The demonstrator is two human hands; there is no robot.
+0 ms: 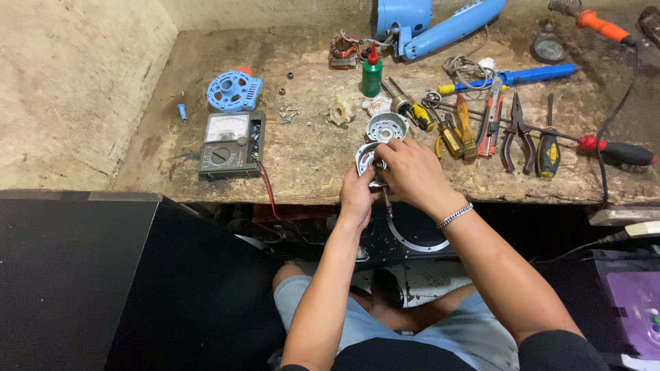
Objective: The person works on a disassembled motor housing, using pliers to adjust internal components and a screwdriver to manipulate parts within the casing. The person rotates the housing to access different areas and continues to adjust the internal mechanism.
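Left hand (357, 196): closed around the silver motor part (365, 156) from below, at the bench edge.
Right hand (411, 172): clenched over the same part.
At 12 o'clock: a round metal housing (386, 127) is seen.
At 9 o'clock: a multimeter (230, 144) is lying.

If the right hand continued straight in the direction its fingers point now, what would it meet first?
The right hand points up-left across the bench. Probably it would meet the round silver motor housing first, just beyond its fingertips, though depth is uncertain.

A meter (232, 144) lies left of the pliers (517, 134) on the workbench (309, 161).
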